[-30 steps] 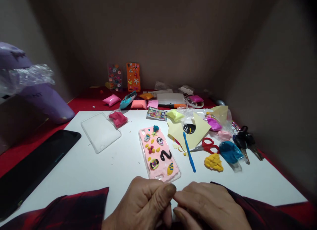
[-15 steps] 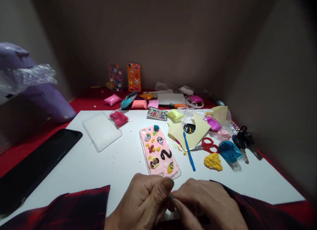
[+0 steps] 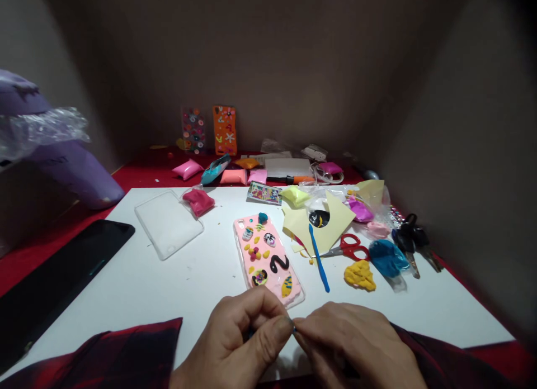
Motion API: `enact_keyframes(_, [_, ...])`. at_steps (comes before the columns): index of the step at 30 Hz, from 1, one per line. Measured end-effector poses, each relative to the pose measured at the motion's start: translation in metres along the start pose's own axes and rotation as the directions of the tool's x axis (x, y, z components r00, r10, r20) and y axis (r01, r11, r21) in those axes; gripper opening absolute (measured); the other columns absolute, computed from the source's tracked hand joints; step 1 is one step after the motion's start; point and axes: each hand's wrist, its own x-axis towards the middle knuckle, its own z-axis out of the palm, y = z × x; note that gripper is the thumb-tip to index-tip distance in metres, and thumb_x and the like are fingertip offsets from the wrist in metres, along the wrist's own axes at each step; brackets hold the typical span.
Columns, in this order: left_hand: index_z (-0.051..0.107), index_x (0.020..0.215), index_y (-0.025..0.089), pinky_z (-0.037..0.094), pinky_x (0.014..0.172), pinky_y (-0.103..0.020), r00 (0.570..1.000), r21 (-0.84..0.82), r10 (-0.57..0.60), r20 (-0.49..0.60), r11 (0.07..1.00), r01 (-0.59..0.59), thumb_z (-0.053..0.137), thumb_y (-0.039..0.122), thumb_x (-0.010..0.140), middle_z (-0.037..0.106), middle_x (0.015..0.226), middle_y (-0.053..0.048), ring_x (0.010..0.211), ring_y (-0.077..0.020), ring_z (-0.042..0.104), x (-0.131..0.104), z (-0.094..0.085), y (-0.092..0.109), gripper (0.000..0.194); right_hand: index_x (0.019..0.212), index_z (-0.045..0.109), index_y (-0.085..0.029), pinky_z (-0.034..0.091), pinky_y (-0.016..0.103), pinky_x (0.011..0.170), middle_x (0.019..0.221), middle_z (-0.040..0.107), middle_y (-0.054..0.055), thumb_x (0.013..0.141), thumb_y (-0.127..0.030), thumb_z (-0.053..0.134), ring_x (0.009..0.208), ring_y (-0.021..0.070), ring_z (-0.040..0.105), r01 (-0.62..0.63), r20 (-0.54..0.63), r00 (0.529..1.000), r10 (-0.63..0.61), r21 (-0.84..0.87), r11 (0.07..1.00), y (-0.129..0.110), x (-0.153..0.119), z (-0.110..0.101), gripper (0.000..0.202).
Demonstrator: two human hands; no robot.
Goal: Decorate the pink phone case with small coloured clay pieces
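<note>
My left hand (image 3: 239, 340) and my right hand (image 3: 352, 338) meet at the front of the white board, thumbs and forefingers pinched together. Between their fingertips shows a tiny bit of blue modelling clay (image 3: 294, 329), mostly hidden by the fingers. Just beyond them lies a pink clay-covered phone case (image 3: 265, 254) decorated with small clay shapes and a black squiggle; my left hand overlaps its lower edge in view. To its right are a blue modelling tool (image 3: 319, 259), a lump of yellow clay (image 3: 359, 275) and an opened packet of blue clay (image 3: 388, 257).
Red-handled scissors (image 3: 352, 247) lie by cut yellow paper (image 3: 335, 232), with keys (image 3: 413, 238) farther right. On the left are a clear phone case (image 3: 170, 224), a red clay packet (image 3: 198, 202) and a black phone (image 3: 62, 283). Decorated cases, including an orange one (image 3: 225, 130), stand behind.
My fingers have shifted around the blue clay, so less of it shows. The left forefinger has risen and arches above the thumb. The view has moved slightly.
</note>
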Motion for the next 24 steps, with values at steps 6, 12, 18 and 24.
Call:
enact_keyframes(6, [0.055, 0.077, 0.017, 0.027, 0.052, -0.022, 0.998, -0.082, -0.054, 0.01, 0.995, 0.055, 0.056, 0.057, 0.078, 0.044, 0.065, 0.004, 0.059, -0.01, 0.037, 0.003, 0.0, -0.005, 0.04, 0.073, 0.065, -0.023, 0.046, 0.021, 0.048, 0.052, 0.067, -0.001, 0.097, -0.031, 0.038, 0.045, 0.0114, 0.063, -0.007, -0.014, 1.0, 0.008, 0.076, 0.997, 0.006, -0.008, 0.003, 0.037])
enact_keyframes(12, [0.051, 0.075, 0.017, 0.022, 0.048, -0.022, 0.999, -0.209, -0.003, 0.052, 0.978, 0.014, 0.06, 0.057, 0.076, 0.042, 0.06, 0.005, 0.053, -0.0081, 0.033, 0.007, 0.001, -0.01, 0.041, 0.078, 0.066, -0.021, 0.042, 0.022, 0.047, 0.054, 0.065, -0.003, 0.088, -0.019, 0.053, 0.045, 0.0102, 0.059, -0.053, 0.001, 0.999, 0.054, 0.2, 0.978, 0.008, -0.015, 0.007, 0.017])
enact_keyframes(18, [0.053, 0.076, 0.016, 0.022, 0.048, -0.022, 0.999, -0.22, 0.007, 0.054, 0.975, 0.005, 0.063, 0.054, 0.074, 0.042, 0.059, 0.004, 0.052, -0.0073, 0.032, 0.01, -0.001, -0.01, 0.039, 0.078, 0.067, -0.021, 0.041, 0.023, 0.048, 0.055, 0.066, -0.004, 0.086, -0.017, 0.054, 0.046, 0.0095, 0.059, -0.048, -0.019, 0.998, 0.053, 0.213, 0.976, 0.007, -0.013, 0.007, 0.015])
enact_keyframes(24, [0.055, 0.076, 0.016, 0.022, 0.048, -0.021, 0.997, -0.259, 0.021, 0.071, 0.966, -0.002, 0.063, 0.051, 0.076, 0.043, 0.058, 0.004, 0.052, -0.0069, 0.033, 0.01, 0.0, -0.009, 0.036, 0.073, 0.065, -0.022, 0.04, 0.024, 0.046, 0.051, 0.063, -0.003, 0.092, -0.022, 0.045, 0.044, 0.0105, 0.058, -0.046, 0.007, 0.999, 0.045, 0.134, 0.99, 0.006, -0.011, 0.006, 0.027])
